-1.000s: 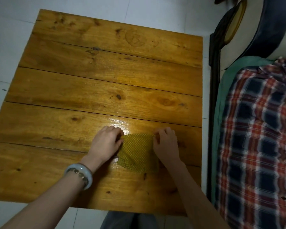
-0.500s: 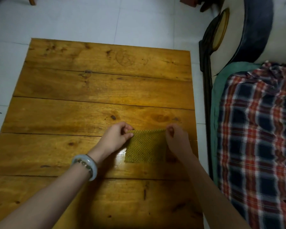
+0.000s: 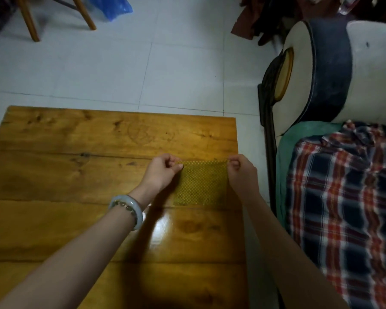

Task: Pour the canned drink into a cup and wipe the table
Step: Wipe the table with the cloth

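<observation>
A yellow-green waffle-textured cloth (image 3: 202, 182) is spread as a flat square near the right edge of the wooden plank table (image 3: 76, 179). My left hand (image 3: 163, 171) pinches the cloth's far left corner. The far right corner is pinched by my right hand (image 3: 241, 172). Both fists are curled, with the cloth stretched between them. On my left wrist sits a pale bangle with a bead bracelet. No can or cup shows in the head view.
A sofa with a plaid cloth (image 3: 348, 208) over a green cover stands close to the table's right side. Its dark wooden armrest (image 3: 276, 85) is ahead on the right. Chair legs (image 3: 31, 21) and a blue plastic bag (image 3: 114, 7) are on the tiled floor beyond.
Both hands went from pressing the crumpled cloth to pinching its far corners and drew it out flat, farther up the table. The camera tilted up, showing more floor.
</observation>
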A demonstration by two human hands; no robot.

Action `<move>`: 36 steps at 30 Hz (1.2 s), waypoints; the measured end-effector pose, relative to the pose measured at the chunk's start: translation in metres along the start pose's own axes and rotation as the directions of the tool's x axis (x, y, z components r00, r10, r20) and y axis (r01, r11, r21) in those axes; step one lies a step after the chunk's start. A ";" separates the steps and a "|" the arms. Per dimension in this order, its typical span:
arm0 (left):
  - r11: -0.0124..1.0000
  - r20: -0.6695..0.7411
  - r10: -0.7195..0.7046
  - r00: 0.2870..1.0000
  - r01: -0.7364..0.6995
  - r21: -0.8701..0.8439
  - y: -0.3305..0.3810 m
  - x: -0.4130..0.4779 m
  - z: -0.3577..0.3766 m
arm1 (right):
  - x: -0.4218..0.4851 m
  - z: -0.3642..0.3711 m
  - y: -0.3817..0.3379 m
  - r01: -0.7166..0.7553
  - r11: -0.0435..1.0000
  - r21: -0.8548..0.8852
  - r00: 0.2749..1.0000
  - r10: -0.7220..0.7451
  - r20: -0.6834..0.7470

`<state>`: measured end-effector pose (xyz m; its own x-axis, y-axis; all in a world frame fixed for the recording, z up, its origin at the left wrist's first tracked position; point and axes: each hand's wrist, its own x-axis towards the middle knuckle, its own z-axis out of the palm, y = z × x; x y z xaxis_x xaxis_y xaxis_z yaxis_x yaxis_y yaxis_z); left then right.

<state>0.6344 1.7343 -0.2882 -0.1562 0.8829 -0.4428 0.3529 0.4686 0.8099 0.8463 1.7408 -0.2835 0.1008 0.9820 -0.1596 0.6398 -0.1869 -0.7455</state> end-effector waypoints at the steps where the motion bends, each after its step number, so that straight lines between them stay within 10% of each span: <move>1: 0.999 -0.014 -0.010 1.000 0.009 -0.046 0.008 0.011 0.004 | 0.013 -0.001 0.000 -0.009 1.000 0.018 1.000 0.010 -0.017; 20: 0.950 -0.225 0.220 0.949 -0.157 0.269 0.051 0.122 0.043 | 0.145 0.014 0.008 -0.013 0.998 0.069 0.990 0.023 -0.136; 27: 0.428 0.225 0.475 0.851 -0.447 0.786 0.023 0.078 0.054 | 0.099 0.028 0.030 0.488 0.748 -0.451 0.860 -0.501 0.098; 36: 0.291 0.322 0.299 0.898 -0.407 0.866 0.028 0.059 0.042 | 0.071 0.029 0.007 0.413 0.698 -0.585 0.904 -0.236 0.355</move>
<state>0.6739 1.7981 -0.3076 0.2622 0.9235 -0.2799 0.9650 -0.2488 0.0831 0.8354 1.8087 -0.3189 -0.3310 0.9226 -0.1981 0.9341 0.2905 -0.2074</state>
